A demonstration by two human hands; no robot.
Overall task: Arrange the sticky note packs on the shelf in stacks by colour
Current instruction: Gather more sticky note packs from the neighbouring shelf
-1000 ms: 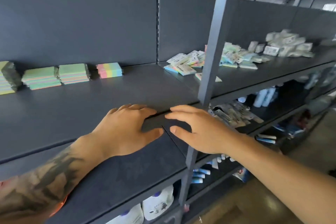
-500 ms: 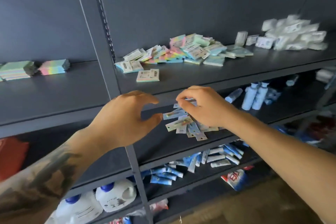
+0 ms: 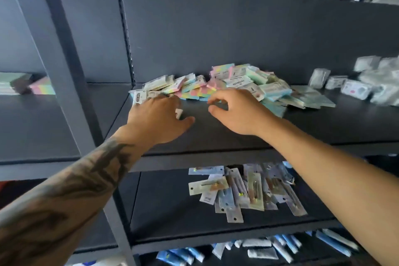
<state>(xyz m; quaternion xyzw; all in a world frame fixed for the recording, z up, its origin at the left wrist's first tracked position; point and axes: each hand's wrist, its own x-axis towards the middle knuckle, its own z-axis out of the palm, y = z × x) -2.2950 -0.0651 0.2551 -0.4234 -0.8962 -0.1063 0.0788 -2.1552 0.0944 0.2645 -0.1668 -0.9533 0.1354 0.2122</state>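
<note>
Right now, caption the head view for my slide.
Both hands reach the jumbled sticky note packs on the shelf.

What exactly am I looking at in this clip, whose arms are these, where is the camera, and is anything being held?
There is no machine here: a person wears a wide-angle camera on the head, so you see their own two arms reaching forward. The view looks at a dark shelf in a metal rack. On it lies a loose pile of sticky note packs, pastel and wrapped, not sorted. The left hand, on the tattooed arm, rests on the pile's left edge; a small pack shows under it, but a grip cannot be made out. The right hand reaches at the pile's front with curled fingers, apparently holding nothing yet. Further left, a few finished stacks stand. The shelf below carries flat carded packets.
</note>
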